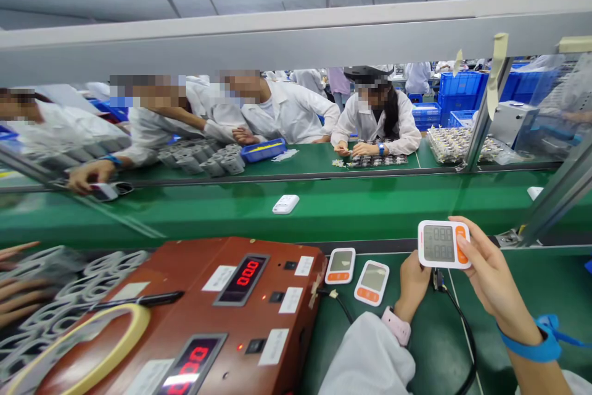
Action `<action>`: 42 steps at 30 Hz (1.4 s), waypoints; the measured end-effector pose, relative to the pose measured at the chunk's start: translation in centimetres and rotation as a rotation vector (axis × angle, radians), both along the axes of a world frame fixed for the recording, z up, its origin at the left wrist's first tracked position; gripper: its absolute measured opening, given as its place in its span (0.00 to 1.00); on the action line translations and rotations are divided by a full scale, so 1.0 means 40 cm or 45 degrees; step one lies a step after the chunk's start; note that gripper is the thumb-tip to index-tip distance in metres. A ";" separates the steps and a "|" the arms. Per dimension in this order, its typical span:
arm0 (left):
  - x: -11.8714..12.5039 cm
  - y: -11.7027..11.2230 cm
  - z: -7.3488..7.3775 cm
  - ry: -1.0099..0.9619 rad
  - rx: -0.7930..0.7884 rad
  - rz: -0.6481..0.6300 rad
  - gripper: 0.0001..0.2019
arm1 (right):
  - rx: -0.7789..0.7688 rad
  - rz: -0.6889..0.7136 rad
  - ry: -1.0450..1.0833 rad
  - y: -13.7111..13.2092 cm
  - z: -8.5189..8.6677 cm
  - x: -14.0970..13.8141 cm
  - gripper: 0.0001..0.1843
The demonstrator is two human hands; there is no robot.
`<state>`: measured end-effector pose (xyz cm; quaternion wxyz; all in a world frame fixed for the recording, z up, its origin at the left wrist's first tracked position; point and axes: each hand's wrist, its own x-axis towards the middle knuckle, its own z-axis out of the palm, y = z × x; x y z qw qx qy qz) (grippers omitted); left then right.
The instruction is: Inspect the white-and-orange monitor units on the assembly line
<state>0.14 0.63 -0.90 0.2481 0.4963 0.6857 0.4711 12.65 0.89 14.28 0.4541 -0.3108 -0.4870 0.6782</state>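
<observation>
My right hand [488,265] grips a white-and-orange digital monitor [439,244] by its right end, thumb on the orange button panel. Digits show on its grey LCD. Just below and left of it, my left hand [413,278] is closed, its fingertips hidden behind the monitor; what it holds cannot be made out. Beside those fingers is a connector [438,280] on a black cable [465,333]. Two similar monitors, one upper [341,265] and one lower [372,283], lie face up on the green bench to the left, their screens blank.
A brown test box [240,247] with red digit displays fills the left front, bearing a tape roll [139,324] and a black pen [161,298]. Grey cuffs [69,302] and a co-worker's hand lie farther left. Beyond, a white device [285,204] rests on the green belt [208,204]. Co-workers sit opposite.
</observation>
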 end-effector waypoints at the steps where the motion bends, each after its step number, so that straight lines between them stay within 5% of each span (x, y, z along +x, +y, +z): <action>1: 0.000 0.000 -0.001 0.001 -0.007 0.004 0.09 | -0.001 -0.002 -0.006 0.000 0.001 0.000 0.24; 42: 0.005 -0.004 0.010 -0.037 -0.035 0.013 0.07 | -0.009 -0.038 -0.088 0.002 0.007 0.001 0.28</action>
